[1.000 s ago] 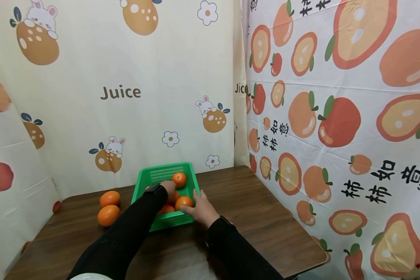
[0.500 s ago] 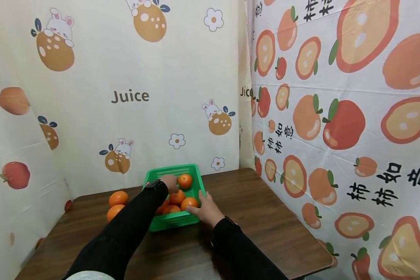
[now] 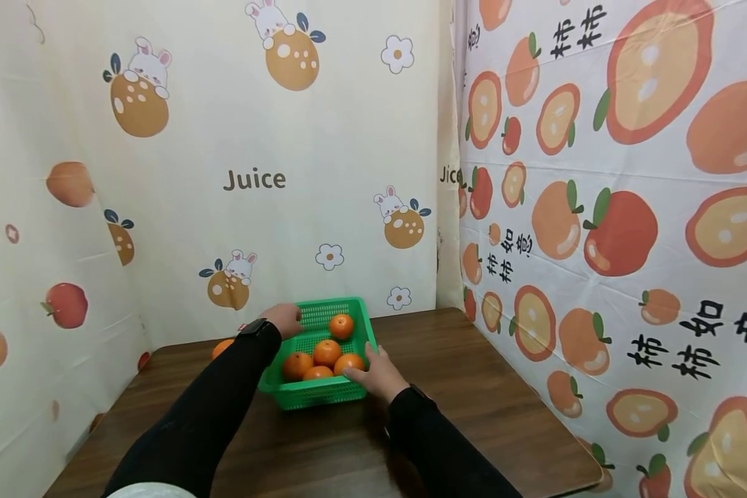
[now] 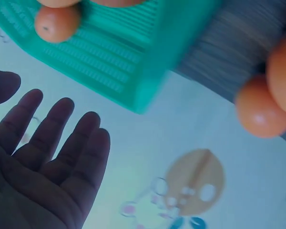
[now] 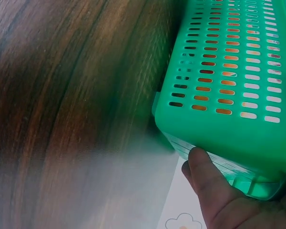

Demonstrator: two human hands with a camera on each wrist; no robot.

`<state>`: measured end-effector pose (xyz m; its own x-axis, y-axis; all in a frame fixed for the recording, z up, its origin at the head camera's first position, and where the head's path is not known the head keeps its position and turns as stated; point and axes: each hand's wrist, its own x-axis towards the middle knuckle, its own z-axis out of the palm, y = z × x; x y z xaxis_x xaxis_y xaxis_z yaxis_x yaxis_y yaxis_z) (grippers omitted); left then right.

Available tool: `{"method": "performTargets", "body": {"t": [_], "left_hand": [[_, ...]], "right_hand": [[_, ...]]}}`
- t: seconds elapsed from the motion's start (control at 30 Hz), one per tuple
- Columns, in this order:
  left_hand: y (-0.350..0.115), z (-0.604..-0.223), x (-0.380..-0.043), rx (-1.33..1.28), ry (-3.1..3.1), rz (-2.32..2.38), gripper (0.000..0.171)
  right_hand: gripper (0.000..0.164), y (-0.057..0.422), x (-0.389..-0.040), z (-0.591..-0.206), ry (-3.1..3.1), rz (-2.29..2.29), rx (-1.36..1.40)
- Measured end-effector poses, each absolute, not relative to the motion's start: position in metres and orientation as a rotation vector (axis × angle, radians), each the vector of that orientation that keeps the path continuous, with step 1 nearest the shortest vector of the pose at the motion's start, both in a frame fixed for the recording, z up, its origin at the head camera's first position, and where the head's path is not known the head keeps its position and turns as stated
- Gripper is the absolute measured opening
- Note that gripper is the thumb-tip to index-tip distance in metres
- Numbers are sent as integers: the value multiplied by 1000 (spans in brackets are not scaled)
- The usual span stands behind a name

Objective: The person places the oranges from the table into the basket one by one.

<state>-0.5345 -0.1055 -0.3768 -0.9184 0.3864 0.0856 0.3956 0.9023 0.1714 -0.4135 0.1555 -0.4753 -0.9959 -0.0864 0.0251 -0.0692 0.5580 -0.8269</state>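
Observation:
A green plastic basket [image 3: 319, 395] with slotted walls stands on the table, holding several oranges [image 3: 327, 353]. My right hand [image 3: 380, 375] grips the basket's right side, its thumb near the rim; the right wrist view shows fingers [image 5: 212, 186] against the green wall. My left hand [image 3: 284, 319] is above the basket's back left edge and holds nothing. In the left wrist view its fingers [image 4: 81, 143] are spread and nearly straight, apart from the basket. Left of the basket, an orange [image 3: 222, 348] is partly hidden behind the left sleeve; the left wrist view shows two oranges [image 4: 262, 109] there.
The brown wooden table [image 3: 473, 394] extends right of the basket, to a rounded front corner. A fruit-printed cloth [image 3: 348, 173] hangs close behind the table, with others at both sides.
My left hand has lifted out of the basket and moved left towards the oranges outside, uncovering the fruit inside. The right hand stays on the basket. The head view has shifted slightly.

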Motion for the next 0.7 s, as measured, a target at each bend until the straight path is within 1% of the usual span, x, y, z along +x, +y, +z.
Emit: {"method": "performTargets", "body": {"t": [0.07,0.13,0.23,0.27,0.37,0.57,0.7], "left_hand": [[-118,-380,-533,-615,-2996,-301,38],[-130,-385,-531,-591,-3005,-304,32],[-147,-392,-529,-544,-3015,-293,12],[-153,-394,-529,-518,-3029,-303,11],[-169,-402,-528,-463,-3028,-315,26],[-199,-420,-524,-432,-3052,-330,22],[-214,-439,-523,-454,-3062,-213,23]], "right_hand": [[93,156,-413,-476,2753,-1462,-129],[93,156,-413,-478,2758,-1453,-117],[92,156,-412,-479,2764,-1425,-94],[92,156,-411,-479,2762,-1428,-91],[92,156,-410,-479,2765,-1423,-94],[92,154,-412,-479,2781,-1416,-114],[91,153,-412,-477,2777,-1418,-101]]}}
